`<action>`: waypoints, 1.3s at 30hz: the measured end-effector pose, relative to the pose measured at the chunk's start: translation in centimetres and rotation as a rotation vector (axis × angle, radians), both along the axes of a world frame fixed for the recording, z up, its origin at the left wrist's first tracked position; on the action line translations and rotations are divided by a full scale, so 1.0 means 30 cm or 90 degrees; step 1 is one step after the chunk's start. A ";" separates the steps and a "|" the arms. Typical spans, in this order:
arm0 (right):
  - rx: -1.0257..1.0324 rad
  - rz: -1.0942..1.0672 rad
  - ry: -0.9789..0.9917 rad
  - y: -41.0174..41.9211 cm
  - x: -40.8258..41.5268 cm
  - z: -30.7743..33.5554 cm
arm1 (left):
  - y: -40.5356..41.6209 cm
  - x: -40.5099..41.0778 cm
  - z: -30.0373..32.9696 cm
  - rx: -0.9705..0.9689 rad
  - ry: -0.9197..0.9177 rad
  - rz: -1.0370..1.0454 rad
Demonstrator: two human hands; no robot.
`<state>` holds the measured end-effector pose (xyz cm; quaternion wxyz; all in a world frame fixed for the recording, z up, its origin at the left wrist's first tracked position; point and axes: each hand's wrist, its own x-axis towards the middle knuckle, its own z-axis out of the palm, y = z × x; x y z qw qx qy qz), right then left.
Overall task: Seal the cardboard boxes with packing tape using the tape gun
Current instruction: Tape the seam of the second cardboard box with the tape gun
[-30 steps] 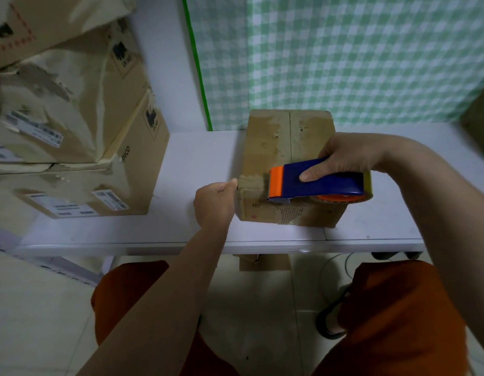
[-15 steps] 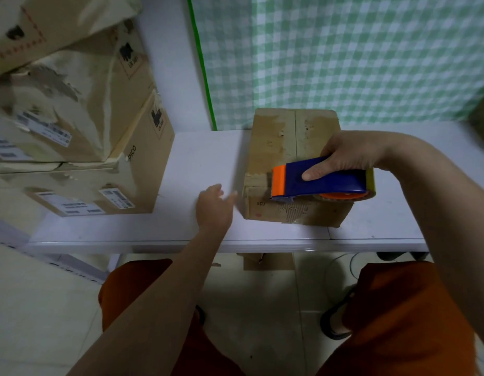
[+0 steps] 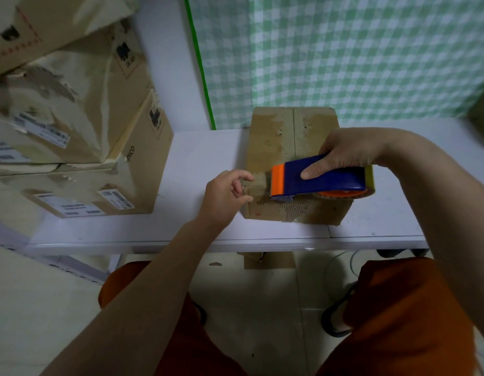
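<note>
A small brown cardboard box (image 3: 278,137) lies on the white table (image 3: 197,161), with its flap seam running away from me. My right hand (image 3: 349,153) grips the blue tape gun (image 3: 324,177) on the box's near top edge. The gun's orange head (image 3: 278,180) points left and its tape roll (image 3: 368,191) sits at the right. My left hand (image 3: 224,194) holds the box's near left corner: the forefinger lies on top by the gun's head and the thumb presses the front face. A short strip of tape seems to run from the head to that finger.
A stack of large, worn cardboard boxes (image 3: 80,147) with labels fills the table's left side. A green checked curtain (image 3: 343,50) hangs behind the table. My knees in orange shorts (image 3: 408,316) are below the table's front edge (image 3: 235,242), over a tiled floor.
My left hand let go of the box's left corner, dropped to the table half a second ago, and has come back to hold that corner. The tape gun has stayed in place.
</note>
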<state>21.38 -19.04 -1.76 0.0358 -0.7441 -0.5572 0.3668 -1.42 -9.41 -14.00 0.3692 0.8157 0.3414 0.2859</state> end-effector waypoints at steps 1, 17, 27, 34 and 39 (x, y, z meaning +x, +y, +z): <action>0.000 0.000 0.001 -0.001 0.000 0.001 | -0.006 0.005 0.004 0.056 0.039 0.011; -0.004 -0.035 -0.032 -0.078 -0.010 0.033 | 0.023 0.070 -0.001 0.200 0.004 -0.054; 0.010 -0.116 -0.083 -0.208 0.112 0.032 | -0.049 0.101 -0.009 0.361 0.092 0.034; 0.024 -0.110 -0.080 -0.212 0.123 0.021 | -0.164 0.210 -0.049 0.355 0.025 -0.060; 0.027 -0.116 -0.075 -0.221 0.134 0.011 | -0.151 0.222 -0.083 0.344 0.008 -0.041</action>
